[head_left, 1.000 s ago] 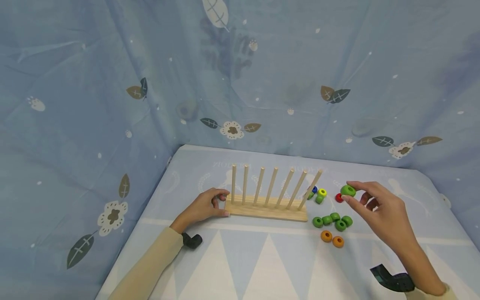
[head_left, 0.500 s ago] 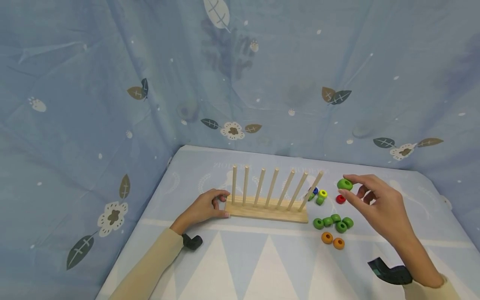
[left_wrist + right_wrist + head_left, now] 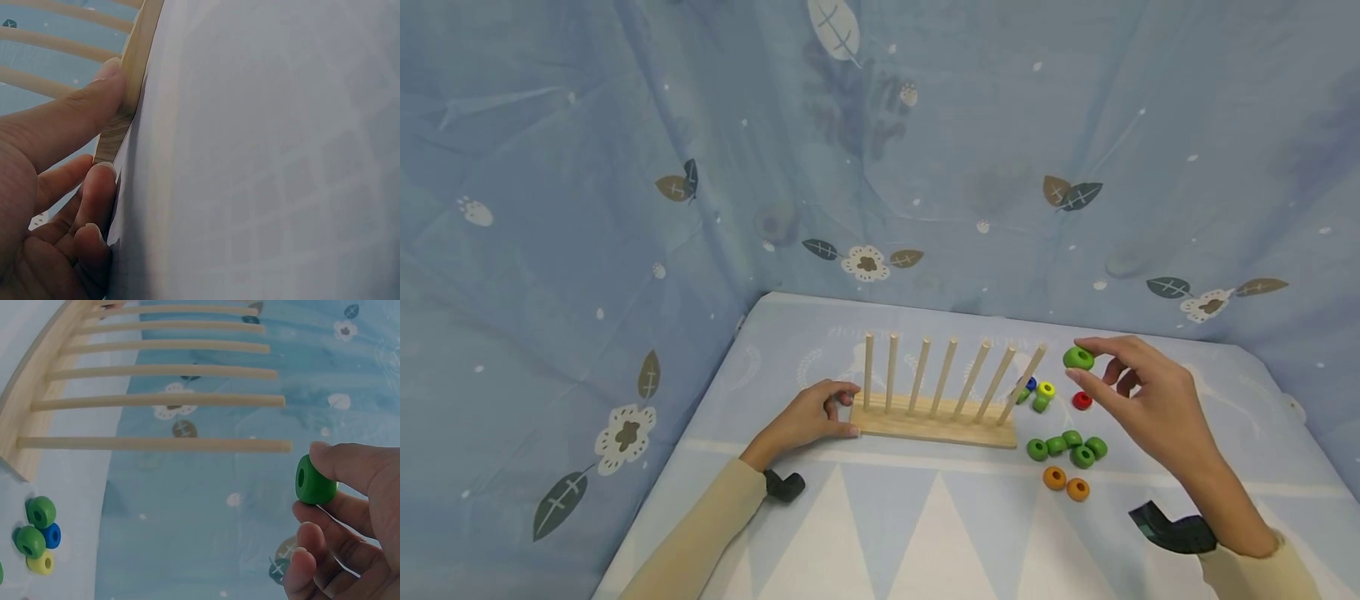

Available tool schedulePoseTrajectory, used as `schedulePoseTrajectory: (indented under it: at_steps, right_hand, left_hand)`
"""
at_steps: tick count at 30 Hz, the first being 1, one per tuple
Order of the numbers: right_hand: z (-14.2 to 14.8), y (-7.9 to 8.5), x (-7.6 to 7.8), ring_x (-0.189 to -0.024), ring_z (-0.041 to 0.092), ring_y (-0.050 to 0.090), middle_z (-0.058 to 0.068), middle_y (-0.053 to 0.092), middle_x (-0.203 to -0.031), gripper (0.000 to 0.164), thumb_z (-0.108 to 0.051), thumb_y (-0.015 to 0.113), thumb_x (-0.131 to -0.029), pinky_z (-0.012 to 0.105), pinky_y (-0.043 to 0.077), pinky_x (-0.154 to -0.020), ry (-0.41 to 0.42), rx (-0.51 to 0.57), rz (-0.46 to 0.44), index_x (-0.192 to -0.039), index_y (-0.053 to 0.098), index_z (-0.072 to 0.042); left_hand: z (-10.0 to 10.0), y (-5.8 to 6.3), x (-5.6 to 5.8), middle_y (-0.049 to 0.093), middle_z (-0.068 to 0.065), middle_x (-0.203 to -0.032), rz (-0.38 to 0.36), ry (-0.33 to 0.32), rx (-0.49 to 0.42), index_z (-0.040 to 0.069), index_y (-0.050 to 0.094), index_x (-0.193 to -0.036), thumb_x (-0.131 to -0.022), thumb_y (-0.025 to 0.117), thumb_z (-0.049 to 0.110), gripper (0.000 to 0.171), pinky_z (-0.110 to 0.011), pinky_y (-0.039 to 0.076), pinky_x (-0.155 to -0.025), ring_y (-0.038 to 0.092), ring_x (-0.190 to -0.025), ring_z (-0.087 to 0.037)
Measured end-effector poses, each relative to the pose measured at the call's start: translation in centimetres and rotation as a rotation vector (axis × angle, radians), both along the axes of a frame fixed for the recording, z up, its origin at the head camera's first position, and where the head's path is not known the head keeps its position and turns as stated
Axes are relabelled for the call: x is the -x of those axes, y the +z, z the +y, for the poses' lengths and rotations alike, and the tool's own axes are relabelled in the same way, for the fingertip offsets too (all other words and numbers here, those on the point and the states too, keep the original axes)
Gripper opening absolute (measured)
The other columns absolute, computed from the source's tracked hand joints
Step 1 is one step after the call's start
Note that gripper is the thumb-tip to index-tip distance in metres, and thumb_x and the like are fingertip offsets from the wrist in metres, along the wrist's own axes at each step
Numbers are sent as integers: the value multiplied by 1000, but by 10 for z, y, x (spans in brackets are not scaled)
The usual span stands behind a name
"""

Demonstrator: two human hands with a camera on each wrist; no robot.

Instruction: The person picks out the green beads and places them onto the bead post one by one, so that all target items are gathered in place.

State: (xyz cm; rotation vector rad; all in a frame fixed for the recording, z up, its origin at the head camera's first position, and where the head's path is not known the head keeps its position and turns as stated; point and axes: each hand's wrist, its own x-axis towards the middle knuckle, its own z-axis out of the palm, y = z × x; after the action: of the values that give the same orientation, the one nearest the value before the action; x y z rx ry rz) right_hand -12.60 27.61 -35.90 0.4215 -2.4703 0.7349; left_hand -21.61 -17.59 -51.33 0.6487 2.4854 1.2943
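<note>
My right hand pinches a green wooden bead between thumb and fingertips, held up to the right of the pegged stand. In the right wrist view the held bead shows its hole, near the tip of the end peg. My left hand grips the left end of the wooden stand, thumb at the front and fingers at the end and back. Several bare upright pegs rise from its base. The left wrist view shows the thumb against the wooden edge.
Several green beads lie right of the stand, with two orange beads in front. Behind them are a red bead, a yellow bead and a blue bead. A patterned blue cloth hangs behind the table.
My right hand has moved left and slightly upward, bringing the green bead closer to the rightmost peg. The left hand stays on the stand's end.
</note>
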Motion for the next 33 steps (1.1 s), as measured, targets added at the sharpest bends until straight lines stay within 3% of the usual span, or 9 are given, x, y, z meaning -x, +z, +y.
schedulePoseTrajectory:
  at_steps: [15,33]
  right_hand:
    - [-10,5,9,-70,10,52,-1,64,-96,49,-9,88,-82,9,42,-66,8,6,1,-128,72,-14]
    - [-18,8,17,-70,9,52,3,68,-108,50,-7,89,-80,11,42,-64,57,1,19,-127,72,-12]
  left_hand:
    - [-1,-1,0,61,-3,-116,7,-9,10,11,58,-144,-82,90,32,72,-32,48,-81,58,-77,-16]
    - [1,-1,-1,61,-2,-115,18,6,4,10,59,-143,-83,90,28,70,-32,49,-79,59,-76,-16]
